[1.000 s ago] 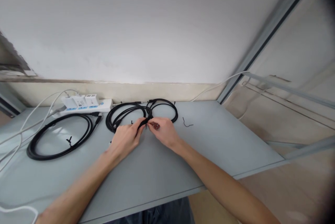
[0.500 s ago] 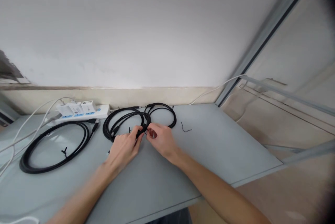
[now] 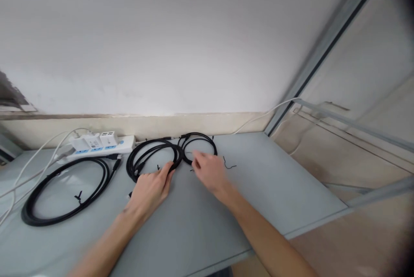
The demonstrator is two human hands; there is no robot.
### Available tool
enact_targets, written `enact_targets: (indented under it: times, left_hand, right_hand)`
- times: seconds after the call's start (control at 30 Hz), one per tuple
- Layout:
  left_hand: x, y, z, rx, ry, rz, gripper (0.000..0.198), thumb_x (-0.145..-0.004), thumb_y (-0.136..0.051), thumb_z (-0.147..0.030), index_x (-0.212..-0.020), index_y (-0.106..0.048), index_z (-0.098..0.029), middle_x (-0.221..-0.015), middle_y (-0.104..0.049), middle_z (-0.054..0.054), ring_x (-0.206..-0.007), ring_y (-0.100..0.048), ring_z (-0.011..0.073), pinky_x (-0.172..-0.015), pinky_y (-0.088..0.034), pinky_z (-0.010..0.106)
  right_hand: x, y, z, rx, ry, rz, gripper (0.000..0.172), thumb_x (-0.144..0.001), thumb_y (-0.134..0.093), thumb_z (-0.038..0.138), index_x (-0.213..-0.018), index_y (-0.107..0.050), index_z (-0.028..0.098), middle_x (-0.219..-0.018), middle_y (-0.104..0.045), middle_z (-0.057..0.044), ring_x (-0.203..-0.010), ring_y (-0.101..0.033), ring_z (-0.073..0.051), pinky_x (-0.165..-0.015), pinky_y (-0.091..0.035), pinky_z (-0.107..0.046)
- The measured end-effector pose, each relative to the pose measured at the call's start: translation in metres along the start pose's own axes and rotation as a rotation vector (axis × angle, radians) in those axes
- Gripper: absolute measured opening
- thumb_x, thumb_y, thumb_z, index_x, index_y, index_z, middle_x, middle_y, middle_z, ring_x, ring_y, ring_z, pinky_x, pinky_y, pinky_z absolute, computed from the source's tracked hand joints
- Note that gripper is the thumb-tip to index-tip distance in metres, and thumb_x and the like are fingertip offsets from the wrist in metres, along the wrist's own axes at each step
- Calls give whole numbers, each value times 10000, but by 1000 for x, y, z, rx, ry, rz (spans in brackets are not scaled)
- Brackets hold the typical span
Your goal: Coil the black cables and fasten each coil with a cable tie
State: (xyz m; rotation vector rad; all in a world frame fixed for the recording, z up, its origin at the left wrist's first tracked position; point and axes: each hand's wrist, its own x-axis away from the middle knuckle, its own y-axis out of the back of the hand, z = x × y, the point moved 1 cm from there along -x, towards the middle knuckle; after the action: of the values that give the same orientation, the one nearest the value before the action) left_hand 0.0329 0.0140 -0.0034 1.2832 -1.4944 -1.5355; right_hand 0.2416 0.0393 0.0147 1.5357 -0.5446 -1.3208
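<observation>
My left hand is closed around the near right side of a coiled black cable lying in the middle of the table. To its right, my right hand is closed in a pinch, apart from that coil. A short piece of black twist tie shows by its fingertips; the rest is hidden. Just behind the right hand is a smaller black cable coil. A loose black twist tie lies bent on the table to the right of this hand.
On the left lies a larger black cable coil with a tie on it. Behind it stands a white power strip with white chargers and cords. The grey table meets a wall at the back and a metal post at right.
My right hand has moved right, away from the cable coil, with its fingers still pinched. The coil held by my left hand has been lowered slightly.
</observation>
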Motion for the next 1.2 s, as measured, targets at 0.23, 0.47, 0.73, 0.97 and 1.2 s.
enact_targets:
  times: [0.23,0.47,0.73,0.97,1.2]
  left_hand:
    - [2,2,0,-40,-42,-7,386,-1074,-255,-373,-990,-582,-184,-801,-741,79,-710,-726,251,-546,-348,287]
    - [1,-1,2,-46,-109,33,349,-1071,-257,-330,-951,-556,-197,-729,-714,57,-663,-706,233,-531,-299,276]
    - [1,-4,7,-25,-125,23,329,-1070,-277,-319,-942,-556,-202,-726,-720,46,-644,-697,223,-524,-288,282]
    - [2,-1,9,-57,-123,-142,343,-1071,-324,-335,-896,-588,-201,-705,-708,25,-600,-666,176,-517,-271,287]
    - [10,10,11,-63,-191,-442,340,-1057,-391,-283,-842,-644,-210,-652,-659,13,-607,-619,133,-594,-378,284]
  right_hand:
    - [-2,36,-101,-85,-296,-88,67,-847,-488,212,-790,-524,211,-621,-518,12,-566,-411,-144,-581,-219,-287]
    - [6,29,-157,-640,-231,148,223,-891,-441,393,-755,-420,217,-697,-412,41,-670,-411,-141,-640,-334,-256]
    - [21,8,-164,-485,-161,346,234,-901,-490,356,-719,-479,210,-707,-487,20,-668,-442,-149,-640,-339,-270]
    - [22,18,-159,-212,-230,138,404,-982,-483,462,-657,-463,223,-742,-561,-63,-760,-509,-219,-690,-372,-329]
    - [11,3,-84,-692,-256,-67,386,-1012,-435,536,-901,-607,210,-829,-610,-59,-793,-550,-213,-761,-445,-340]
